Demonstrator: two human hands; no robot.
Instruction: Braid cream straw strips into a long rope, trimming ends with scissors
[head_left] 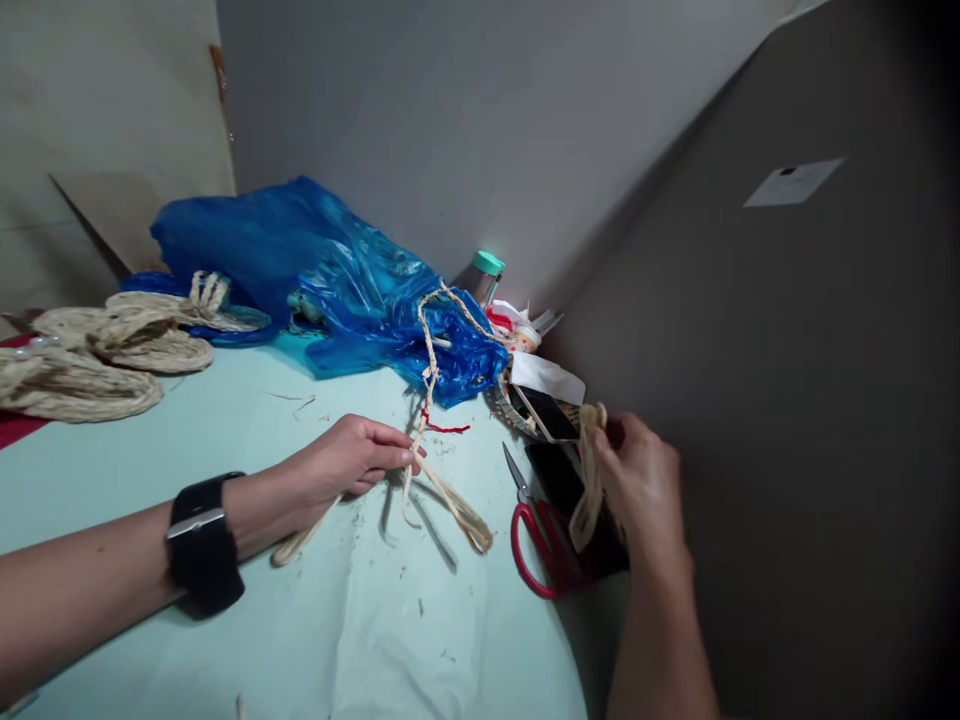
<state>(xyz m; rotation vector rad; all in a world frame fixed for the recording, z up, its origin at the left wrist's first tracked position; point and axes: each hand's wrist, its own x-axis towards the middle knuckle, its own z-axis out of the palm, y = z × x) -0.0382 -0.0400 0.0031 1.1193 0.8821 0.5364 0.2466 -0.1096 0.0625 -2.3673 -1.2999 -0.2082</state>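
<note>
My left hand [358, 455] pinches a braided straw cord [430, 350] at its lower end, where the braid splits into loose strands. A short red thread [448, 429] is tied round the cord just above my fingertips. From the pinch, one folded straw strand [465, 515] hangs toward the right, and another looped strand end [289, 548] comes out below my wrist. My right hand [641, 475], farther right, has its fingers closed round a folded bundle of straw [587, 500]. Red-handled scissors [541, 545] lie between the two hands, blades pointing away from me.
A blue plastic bag [300, 240] lies across the back of the table [270, 640]. Woven straw slippers [97, 370] sit at the left. Near the wall stand a bottle with a green lid [489, 263] and a phone-like dark slab [547, 412]. Straw scraps dot the tabletop.
</note>
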